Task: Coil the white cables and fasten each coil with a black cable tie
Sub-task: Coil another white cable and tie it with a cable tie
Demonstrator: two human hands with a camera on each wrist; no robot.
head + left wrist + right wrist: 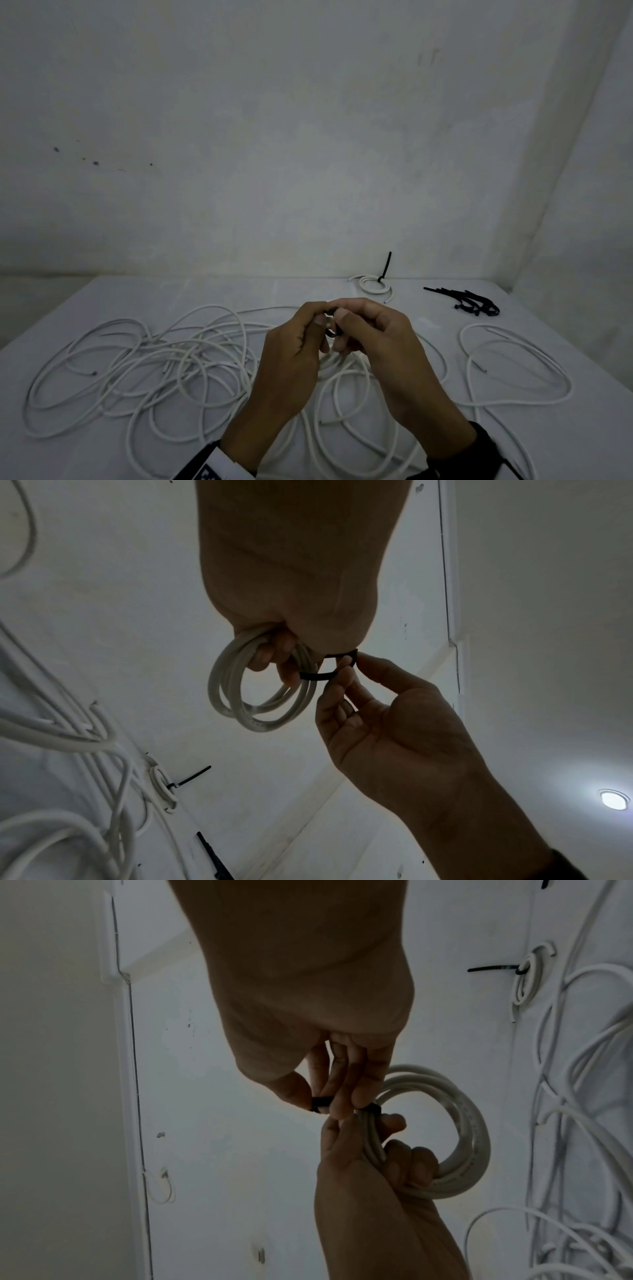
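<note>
My left hand (306,330) (274,653) grips a small coil of white cable (227,691) (469,1118), fingers curled through its loops. A black cable tie (313,675) (320,1102) (333,330) is looped round the coil's strands beside those fingers. My right hand (356,323) (330,1096) pinches the tie between thumb and fingertips, close against the left hand. Both hands are raised above the table. In the head view the held coil is hidden behind the hands.
A finished coil (375,287) (161,785) with a black tie tail sticking up lies at the table's back. Spare black ties (474,302) lie at the back right. Loose white cables (154,370) sprawl on the table (239,291) to the left, under the hands and to the right (513,370).
</note>
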